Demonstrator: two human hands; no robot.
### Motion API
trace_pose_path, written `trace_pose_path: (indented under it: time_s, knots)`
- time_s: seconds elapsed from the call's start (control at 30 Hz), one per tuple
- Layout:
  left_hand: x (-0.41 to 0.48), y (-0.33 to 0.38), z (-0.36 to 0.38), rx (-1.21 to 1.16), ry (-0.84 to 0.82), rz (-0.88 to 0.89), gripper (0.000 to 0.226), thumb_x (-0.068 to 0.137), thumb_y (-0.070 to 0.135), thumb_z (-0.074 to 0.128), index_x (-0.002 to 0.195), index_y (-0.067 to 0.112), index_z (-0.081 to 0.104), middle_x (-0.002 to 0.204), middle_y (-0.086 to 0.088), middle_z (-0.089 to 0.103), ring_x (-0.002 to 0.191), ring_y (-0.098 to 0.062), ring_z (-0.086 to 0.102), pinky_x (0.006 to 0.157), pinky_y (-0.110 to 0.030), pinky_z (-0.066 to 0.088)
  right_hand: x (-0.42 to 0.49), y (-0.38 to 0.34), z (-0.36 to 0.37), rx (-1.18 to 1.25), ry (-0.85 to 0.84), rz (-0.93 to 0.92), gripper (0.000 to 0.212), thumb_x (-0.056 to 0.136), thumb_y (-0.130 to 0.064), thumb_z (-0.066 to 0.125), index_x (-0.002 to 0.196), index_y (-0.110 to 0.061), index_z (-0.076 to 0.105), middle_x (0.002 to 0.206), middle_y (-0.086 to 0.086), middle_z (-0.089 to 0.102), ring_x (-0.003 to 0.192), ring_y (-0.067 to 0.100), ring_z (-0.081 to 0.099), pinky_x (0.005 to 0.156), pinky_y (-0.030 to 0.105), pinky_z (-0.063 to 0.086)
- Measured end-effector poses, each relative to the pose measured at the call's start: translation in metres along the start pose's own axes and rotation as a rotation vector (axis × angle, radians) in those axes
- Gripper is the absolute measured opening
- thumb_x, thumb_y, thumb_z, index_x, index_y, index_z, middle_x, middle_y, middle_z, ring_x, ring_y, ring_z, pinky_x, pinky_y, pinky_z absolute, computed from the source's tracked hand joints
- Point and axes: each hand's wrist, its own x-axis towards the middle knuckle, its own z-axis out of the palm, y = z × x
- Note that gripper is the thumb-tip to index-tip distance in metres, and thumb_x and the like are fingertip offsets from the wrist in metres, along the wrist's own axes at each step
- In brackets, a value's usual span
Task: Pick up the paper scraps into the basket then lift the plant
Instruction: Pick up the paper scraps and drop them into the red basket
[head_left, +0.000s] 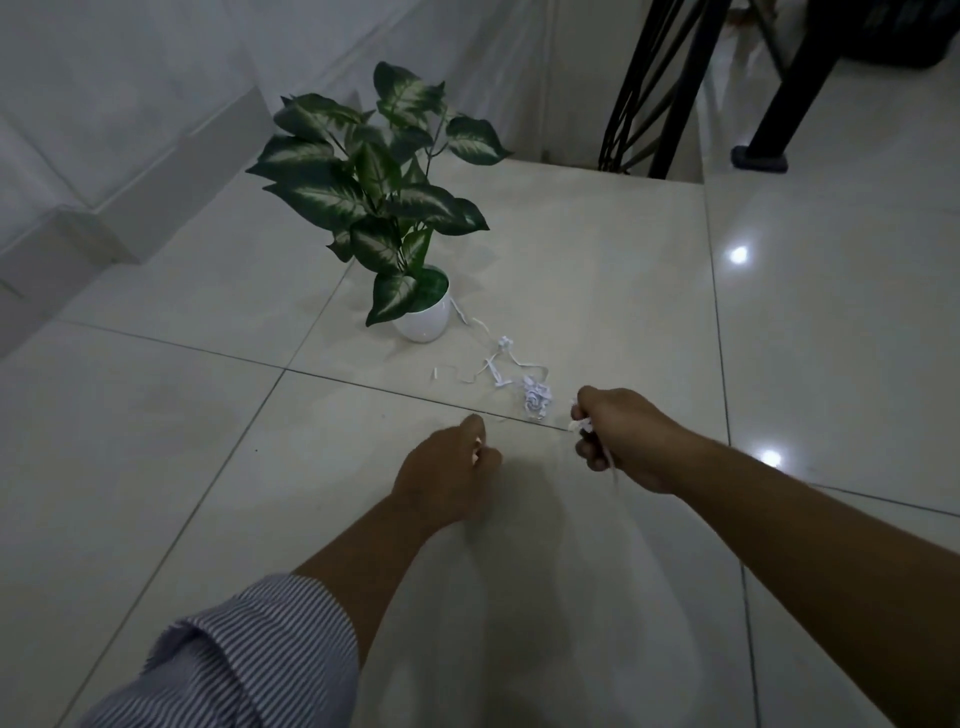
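A leafy green-and-cream plant (379, 192) stands in a small white pot (423, 322) on the tiled floor. White paper scraps (498, 366), thin strips and a crumpled wad (536, 399), lie on the floor just right of the pot. My right hand (621, 439) hovers next to the wad, its fingers closed on white paper scraps. My left hand (449, 475) is lower and to the left, fingers curled with a bit of white paper showing between them. No basket is in view.
A white stepped ledge (130, 202) runs along the left wall. Black metal railing bars (654, 88) and a dark furniture leg (779, 104) stand at the back right. Glossy tiled floor (597, 270) surrounds the plant.
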Motion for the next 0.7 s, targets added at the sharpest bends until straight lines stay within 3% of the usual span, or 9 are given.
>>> trace_pose_path:
  time_s: [0.07, 0.13, 0.3, 0.4, 0.57, 0.7]
  knots:
    - [0.001, -0.003, -0.012, -0.164, 0.076, -0.097, 0.027, 0.086, 0.031, 0.041, 0.067, 0.012, 0.039, 0.060, -0.006, 0.052, 0.058, -0.022, 0.049, 0.057, -0.035, 0.039, 0.002, 0.003, 0.008, 0.036, 0.000, 0.000, 0.020, 0.093, -0.020, 0.040, 0.080, -0.008, 0.049, 0.064, 0.009, 0.041, 0.048, 0.020, 0.044, 0.048, 0.025, 0.032]
    - [0.001, -0.007, -0.026, -0.263, 0.122, -0.219, 0.030, 0.088, 0.022, 0.040, 0.060, 0.016, 0.033, 0.057, -0.004, 0.040, 0.057, -0.020, 0.036, 0.055, -0.034, 0.029, 0.007, 0.006, 0.016, 0.031, 0.003, -0.025, 0.027, 0.095, -0.024, 0.044, 0.074, -0.008, 0.050, 0.062, 0.012, 0.043, 0.048, 0.023, 0.046, 0.046, 0.023, 0.032]
    - [-0.011, -0.027, -0.045, -0.408, 0.037, -0.498, 0.027, 0.085, 0.023, 0.041, 0.059, 0.017, 0.037, 0.060, -0.004, 0.040, 0.056, -0.020, 0.033, 0.060, -0.034, 0.028, 0.013, 0.022, 0.049, -0.365, -0.030, -0.171, 0.025, 0.094, -0.026, 0.048, 0.078, -0.009, 0.057, 0.069, 0.012, 0.057, 0.055, 0.025, 0.056, 0.048, 0.025, 0.039]
    - [-0.026, -0.029, -0.046, -0.352, -0.050, -0.452, 0.032, 0.087, 0.022, 0.040, 0.056, 0.017, 0.033, 0.058, -0.001, 0.038, 0.053, -0.018, 0.032, 0.058, -0.033, 0.026, 0.018, 0.037, 0.072, -0.601, -0.037, -0.321, 0.027, 0.097, -0.035, 0.052, 0.083, -0.011, 0.052, 0.090, 0.016, 0.059, 0.082, 0.032, 0.060, 0.063, 0.032, 0.044]
    - [-0.045, -0.038, -0.048, -0.285, -0.090, -0.394, 0.030, 0.088, 0.024, 0.040, 0.061, 0.017, 0.030, 0.061, -0.005, 0.033, 0.056, -0.018, 0.029, 0.058, -0.034, 0.023, 0.020, 0.043, 0.092, -0.729, -0.095, -0.363, 0.038, 0.092, -0.035, 0.060, 0.118, -0.012, 0.045, 0.101, 0.013, 0.059, 0.083, 0.026, 0.053, 0.068, 0.032, 0.040]
    - [-0.056, -0.047, -0.051, -0.225, -0.088, -0.385, 0.033, 0.091, 0.021, 0.042, 0.061, 0.018, 0.029, 0.060, -0.002, 0.031, 0.054, -0.017, 0.027, 0.054, -0.034, 0.022, 0.021, 0.045, 0.102, -0.864, -0.080, -0.398, 0.040, 0.089, -0.037, 0.061, 0.117, -0.015, 0.041, 0.092, 0.008, 0.060, 0.090, 0.030, 0.059, 0.074, 0.036, 0.044]
